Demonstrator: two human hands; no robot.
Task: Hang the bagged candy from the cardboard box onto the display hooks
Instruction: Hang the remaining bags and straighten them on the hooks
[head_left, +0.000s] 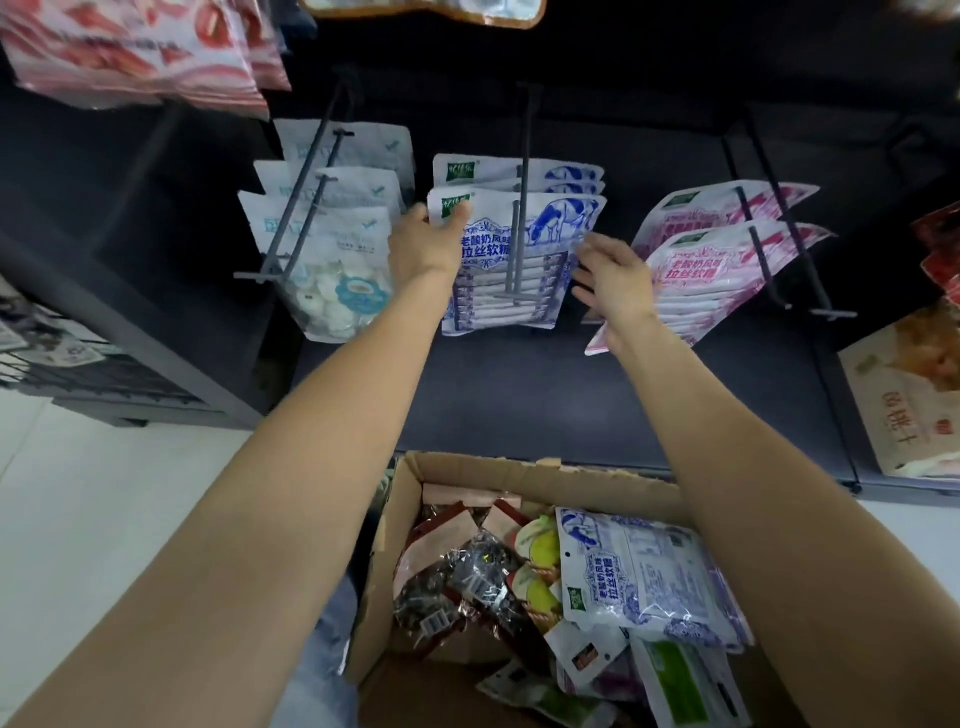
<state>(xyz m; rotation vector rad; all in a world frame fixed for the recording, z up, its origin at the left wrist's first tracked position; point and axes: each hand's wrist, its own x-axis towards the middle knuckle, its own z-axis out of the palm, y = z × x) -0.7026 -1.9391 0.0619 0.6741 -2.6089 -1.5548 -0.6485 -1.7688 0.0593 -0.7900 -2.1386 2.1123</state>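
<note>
box: the cardboard box (519, 470) is right below me, near my body, with its flaps open.
in the box: one blue and white candy bag (644, 577) lies on top at the right side. dark snack bags (462, 577) and a green bag (685, 691) are mixed in beside it.
what is left: i think there is a lot left to hang - the box looks far from empty.
my arms: both reach up and away from the box, toward the rack.
my left hand: my left hand (423, 241) pinches the top left corner of the front blue bag (519, 260) on the middle hook (522, 208). my thumb is on the front and my fingers go behind it.
my right hand: my right hand (613, 280) is loose, with the fingers spread. it is at the right edge of the same bag and holds nothing. i cannot tell if the fingertips touch the bag.
what is done: a few blue bags hang in a row on that middle hook. the front one sits well back from the tip, so i think it is on, and i am just making it neat.
left hook: white candy bags (332, 249) hang there.
right hook: pink bags (727, 260) hang there - they tilt to the side.
far up: more red and white bags (135, 47) hang above, at the top left.
</note>
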